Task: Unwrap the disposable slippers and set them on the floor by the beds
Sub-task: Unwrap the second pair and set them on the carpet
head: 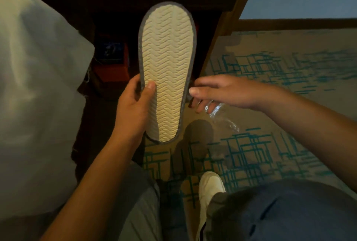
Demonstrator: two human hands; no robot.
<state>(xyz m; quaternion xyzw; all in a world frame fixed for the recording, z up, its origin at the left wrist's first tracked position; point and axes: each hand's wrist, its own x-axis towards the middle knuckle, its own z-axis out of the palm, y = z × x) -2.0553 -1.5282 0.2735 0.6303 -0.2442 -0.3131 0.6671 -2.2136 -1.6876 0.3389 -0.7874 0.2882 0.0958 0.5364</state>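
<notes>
Holding one slipper (166,70), left hand (133,105); right hand (222,94) clutches one wrapper (222,117).

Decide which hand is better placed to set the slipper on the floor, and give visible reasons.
Left. The left hand already grips the slipper, thumb on its sole; the right hand holds crumpled clear wrapper.

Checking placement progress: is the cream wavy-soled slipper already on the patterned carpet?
No, the left hand holds the cream wavy-soled slipper up, sole toward the camera, above the patterned carpet.
</notes>
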